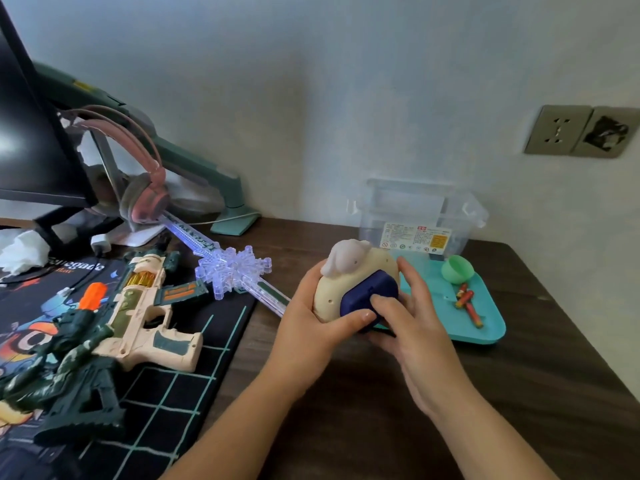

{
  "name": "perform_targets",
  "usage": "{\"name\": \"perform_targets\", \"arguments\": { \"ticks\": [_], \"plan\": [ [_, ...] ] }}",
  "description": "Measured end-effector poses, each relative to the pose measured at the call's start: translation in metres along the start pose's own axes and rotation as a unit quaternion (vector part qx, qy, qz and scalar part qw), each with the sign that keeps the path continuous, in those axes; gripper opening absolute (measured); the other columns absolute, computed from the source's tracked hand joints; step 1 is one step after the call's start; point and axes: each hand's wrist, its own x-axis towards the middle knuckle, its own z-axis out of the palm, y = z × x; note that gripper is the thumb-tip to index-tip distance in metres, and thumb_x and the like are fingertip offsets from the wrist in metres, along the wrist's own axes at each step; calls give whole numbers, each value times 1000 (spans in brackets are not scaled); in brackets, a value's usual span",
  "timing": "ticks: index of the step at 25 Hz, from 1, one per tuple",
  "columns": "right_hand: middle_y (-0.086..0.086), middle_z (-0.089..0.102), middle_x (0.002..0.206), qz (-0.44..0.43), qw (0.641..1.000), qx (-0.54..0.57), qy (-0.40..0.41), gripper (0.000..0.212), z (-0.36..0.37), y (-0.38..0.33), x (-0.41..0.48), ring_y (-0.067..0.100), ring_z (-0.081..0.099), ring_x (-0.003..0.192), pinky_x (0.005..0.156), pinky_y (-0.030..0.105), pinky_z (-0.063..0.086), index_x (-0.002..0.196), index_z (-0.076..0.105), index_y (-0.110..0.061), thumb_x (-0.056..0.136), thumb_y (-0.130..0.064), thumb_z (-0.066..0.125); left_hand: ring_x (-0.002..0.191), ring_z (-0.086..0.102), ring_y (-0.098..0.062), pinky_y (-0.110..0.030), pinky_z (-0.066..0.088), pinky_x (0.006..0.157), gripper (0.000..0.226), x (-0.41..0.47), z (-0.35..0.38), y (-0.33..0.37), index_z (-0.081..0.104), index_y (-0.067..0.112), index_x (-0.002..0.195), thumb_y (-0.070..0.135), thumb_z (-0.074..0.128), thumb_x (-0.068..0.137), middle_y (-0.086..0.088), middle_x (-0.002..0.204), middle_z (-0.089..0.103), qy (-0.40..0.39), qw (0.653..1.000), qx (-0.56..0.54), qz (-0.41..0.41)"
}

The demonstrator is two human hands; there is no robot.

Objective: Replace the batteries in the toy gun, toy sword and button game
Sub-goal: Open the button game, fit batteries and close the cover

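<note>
Here the button game point(332, 292), a cream dome with a pale rabbit figure on top, is held tilted above the worktop point(346, 410), roughly midway along it and just in front of the near-left corner of the teal tray point(486, 337). The left hand point(311, 323) grips the dome's left side, its thumb lying across the lower edge of the dark blue panel point(367, 292) on the toy's underside. The right hand point(412, 320) holds the other side, thumb pressed on that blue panel and fingers curled up round the far flank.

The tray lies toward the right edge of the worktop and carries red batteries point(467, 303) and a green half-shell point(457, 270). Behind it, at the back edge against the wall, stands a clear plastic box point(415, 216).

On the left, a dark printed mat point(173, 393) carries the toy gun point(145, 306), lying on its side. The toy sword point(228, 268), clear and lit blue, lies diagonally from the back-left toward the middle, its grip end reaching just beside the left hand. Pink headphones point(145, 199) hang near the back-left corner beside a monitor point(27, 133).
</note>
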Motion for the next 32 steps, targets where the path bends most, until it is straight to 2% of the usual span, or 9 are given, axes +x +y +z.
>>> {"name": "perform_targets", "arguments": {
  "ticks": [2, 4, 6, 11, 17, 22, 27, 32],
  "plan": [
    [0, 55, 131, 1, 1000, 29, 6, 56, -1, 6, -2, 20, 62, 111, 88, 48, 55, 120, 42, -60, 83, -25, 65, 115, 65, -15, -30, 56, 89, 68, -2, 4, -3, 55, 31, 132, 18, 84, 72, 4, 125, 68, -13, 1000, 7, 12],
    [0, 59, 128, 7, 997, 72, 1, 56, -4, 10, -4, 22, 63, 111, 89, 50, 54, 122, 42, -58, 85, -21, 63, 113, 65, -8, -22, 53, 87, 58, -4, 6, -2, 56, 32, 129, 15, 77, 77, 11, 122, 69, -24, 999, 15, 16],
    [-2, 62, 125, 8, 995, 104, -4, 56, -7, 12, -6, 23, 64, 111, 90, 52, 53, 127, 42, -54, 90, -16, 59, 114, 63, -2, -17, 50, 88, 51, -5, 7, -2, 57, 38, 127, 21, 71, 82, 18, 123, 68, -26, 999, 33, 15],
    [1, 61, 125, 30, 988, 153, -8, 54, -9, 13, -6, 26, 62, 113, 90, 54, 52, 126, 45, -47, 91, -7, 53, 115, 61, 1, -15, 49, 89, 42, -8, 9, 1, 57, 42, 125, 30, 70, 88, 23, 123, 66, -30, 998, 51, 13],
    [2, 60, 126, 48, 991, 127, -2, 51, -11, 15, -4, 29, 62, 111, 85, 55, 54, 128, 45, -44, 92, -9, 54, 119, 60, -3, -28, 51, 99, 43, -8, 7, -1, 59, 44, 125, 30, 69, 86, 19, 126, 65, -32, 997, 71, 12],
    [3, 56, 129, 63, 995, 70, 24, 52, -14, 15, -3, 28, 62, 110, 82, 51, 57, 132, 42, -38, 91, -11, 58, 115, 61, 0, -17, 51, 89, 43, -9, 8, 2, 59, 42, 124, 30, 71, 84, 19, 124, 67, -39, 996, 79, 3],
    [5, 54, 129, 94, 991, 89, 34, 48, -11, 15, -3, 28, 59, 112, 81, 51, 57, 134, 42, -36, 93, -11, 51, 113, 61, 1, -14, 51, 85, 43, -12, 13, -1, 61, 36, 128, 19, 71, 89, 19, 122, 67, -28, 995, 93, -2],
    [7, 58, 120, 119, 985, 120, 31, 44, -12, 9, -6, 29, 62, 107, 80, 52, 57, 129, 46, -32, 93, -9, 45, 111, 61, 3, -11, 50, 82, 45, -15, 17, 0, 61, 31, 130, 27, 70, 87, 21, 119, 67, -22, 995, 95, 0]
  ]
}}
